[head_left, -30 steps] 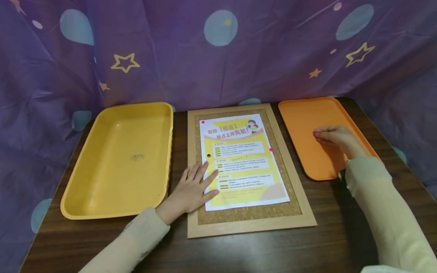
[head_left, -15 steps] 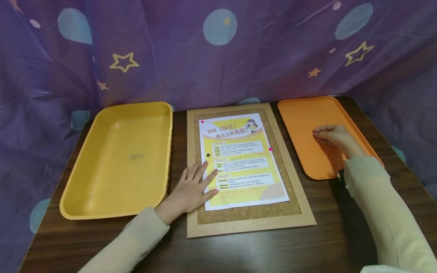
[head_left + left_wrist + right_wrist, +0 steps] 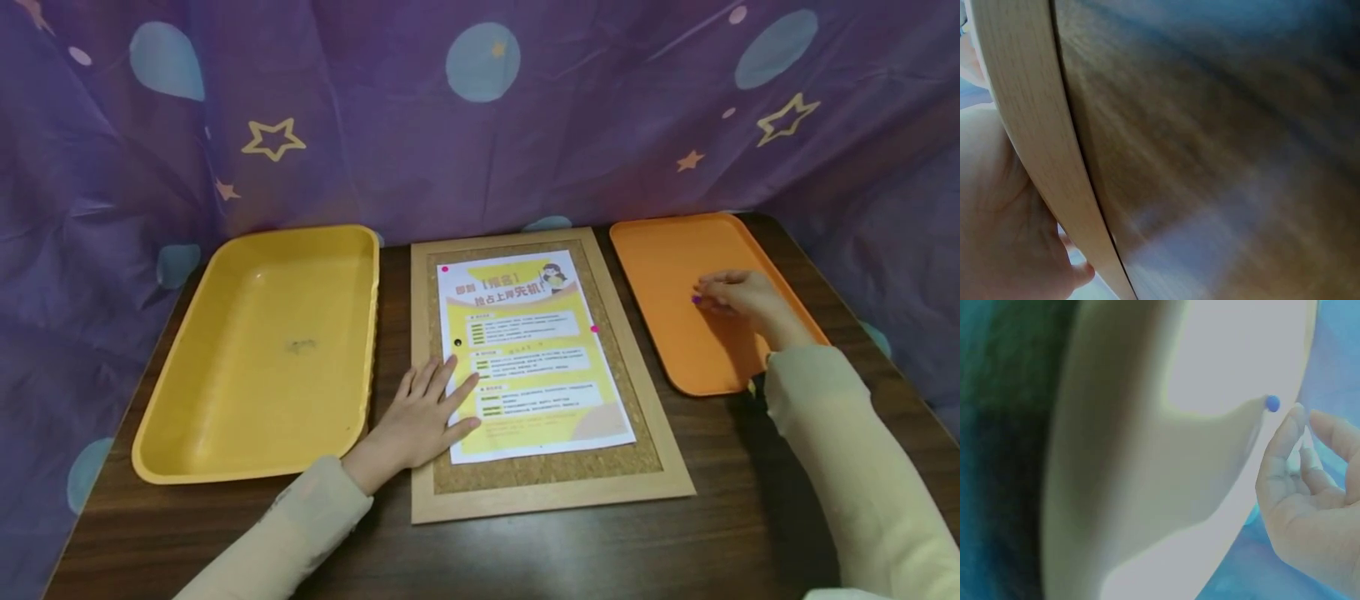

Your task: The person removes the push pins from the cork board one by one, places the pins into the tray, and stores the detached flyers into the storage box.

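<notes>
My left hand [image 3: 417, 419] rests with spread fingers on the left side of a yellow and white poster [image 3: 536, 358] that lies on a framed cork board [image 3: 555, 472]. In the left wrist view, part of the palm shows beside the board's wooden edge [image 3: 1029, 81]. Over the orange tray [image 3: 660, 275] is my right hand [image 3: 742, 302], its fingers loosely bent. A small purple push pin [image 3: 697, 299] sits at the fingertips. The right wrist view shows the pin [image 3: 1272, 403] on the tray just beyond the forefinger tip, with thumb and forefinger apart.
A deep yellow tray [image 3: 370, 350] stands left of the board. Pink pins mark the poster's upper left corner and right edge, and a black pin [image 3: 458, 342] its left edge. A purple curtain [image 3: 390, 125] hangs behind the dark wooden table [image 3: 525, 558].
My right hand has shifted slightly to the right over the orange tray, and the purple push pin now shows just below the fingertips. The left hand has stayed on the poster.
</notes>
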Demonstrator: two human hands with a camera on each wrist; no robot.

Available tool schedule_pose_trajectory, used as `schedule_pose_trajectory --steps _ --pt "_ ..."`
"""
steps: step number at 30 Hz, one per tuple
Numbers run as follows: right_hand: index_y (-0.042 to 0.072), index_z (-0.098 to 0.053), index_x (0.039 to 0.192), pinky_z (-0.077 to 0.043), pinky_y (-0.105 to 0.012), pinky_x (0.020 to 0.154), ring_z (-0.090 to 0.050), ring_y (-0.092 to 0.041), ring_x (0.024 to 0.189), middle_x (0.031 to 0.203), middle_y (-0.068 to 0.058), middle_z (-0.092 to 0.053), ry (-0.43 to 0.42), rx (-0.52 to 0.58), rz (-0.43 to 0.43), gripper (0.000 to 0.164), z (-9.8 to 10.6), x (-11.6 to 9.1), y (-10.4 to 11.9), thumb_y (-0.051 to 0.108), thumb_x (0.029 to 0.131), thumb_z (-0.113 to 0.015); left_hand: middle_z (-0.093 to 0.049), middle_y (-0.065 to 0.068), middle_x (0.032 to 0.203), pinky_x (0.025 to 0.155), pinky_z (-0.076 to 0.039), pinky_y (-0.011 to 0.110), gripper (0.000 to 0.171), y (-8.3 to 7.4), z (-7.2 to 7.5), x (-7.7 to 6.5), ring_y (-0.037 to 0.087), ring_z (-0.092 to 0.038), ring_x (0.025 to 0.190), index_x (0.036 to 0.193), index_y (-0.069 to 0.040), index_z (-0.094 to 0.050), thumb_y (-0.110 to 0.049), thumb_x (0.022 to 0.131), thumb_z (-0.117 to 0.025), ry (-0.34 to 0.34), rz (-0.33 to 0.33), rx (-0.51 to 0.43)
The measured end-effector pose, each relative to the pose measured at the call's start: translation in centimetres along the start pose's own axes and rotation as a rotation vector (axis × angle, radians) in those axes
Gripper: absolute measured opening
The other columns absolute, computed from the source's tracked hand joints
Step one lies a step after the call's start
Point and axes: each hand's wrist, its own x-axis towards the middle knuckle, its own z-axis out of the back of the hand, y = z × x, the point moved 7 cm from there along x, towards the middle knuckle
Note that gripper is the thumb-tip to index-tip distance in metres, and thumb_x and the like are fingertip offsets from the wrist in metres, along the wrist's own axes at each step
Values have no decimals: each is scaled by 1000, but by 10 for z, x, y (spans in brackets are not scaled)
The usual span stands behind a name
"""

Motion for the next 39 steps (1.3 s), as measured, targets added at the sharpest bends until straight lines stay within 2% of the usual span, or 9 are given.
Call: schedule_pose_trajectory --steps 1,4,7,12,14,18,31,35,39 --pt "20 -60 103 -53 -13 71 -63 10 75 77 28 -63 1 -6 2 11 -1 0 2 22 100 -49 1 9 163 119 -6 57 64 0 0 0 34 2 150 155 -28 -13 -57 99 -28 1 1 2" --pt "2 -48 130 -53 -14 72 -62 10 75 78 30 -63 -6 -65 18 39 -5 -1 11 26 100 -49 1 9 163 119 -6 57 64 1 -1 0 34 2 150 155 -28 -13 -57 99 -28 6 6 9" --pt "-4 -41 138 -53 -15 72 -60 10 76 79 31 -61 -3 -134 42 51 -13 -3 23 29 100 -49 1 8 163 119 -6 57 64 1 -1 1 34 2 150 155 -28 -13 -57 99 -28 8 7 10" --pt "15 -55 124 -50 -14 72 -58 9 77 80 30 -61 33 -158 81 28 -32 -6 41 26 99 -49 1 8 163 119 -6 57 64 0 -1 1 34 2 150 155 -28 -14 -57 99 -28 5 2 9" --pt "11 -53 129 -50 -14 73 -59 9 78 81 29 -61 62 -167 108 33 -43 -8 49 24 100 -48 1 9 163 119 -6 57 64 0 -1 1 34 2 150 155 -28 -14 -57 99 -28 5 0 7" --pt "-10 -38 139 -52 -17 76 -62 6 81 84 25 -62 116 -202 153 51 -68 -14 62 22 100 -47 2 9 163 119 -6 57 64 0 -1 0 34 2 150 155 -28 -13 -58 99 -28 6 3 -1" --pt "-12 -57 121 -55 -25 76 -65 -4 81 98 -4 -71 244 -279 208 36 -123 -21 71 13 96 -56 1 9 163 119 -6 57 64 0 -2 0 34 1 150 155 -28 -14 -57 99 -28 -1 -3 3" --pt "-8 -60 120 -55 -25 77 -63 -5 83 108 -19 -69 228 -378 226 32 -129 -19 70 13 95 -57 1 9 163 119 -6 57 64 0 -1 0 34 1 150 155 -28 -14 -57 99 -29 1 0 -1" --pt "-5 -64 116 -49 -23 76 -58 -5 84 112 -22 -67 200 -490 250 30 -131 -17 71 15 94 -59 1 9 163 119 -6 57 64 0 -1 0 34 1 150 155 -28 -14 -57 100 -28 0 -2 3"
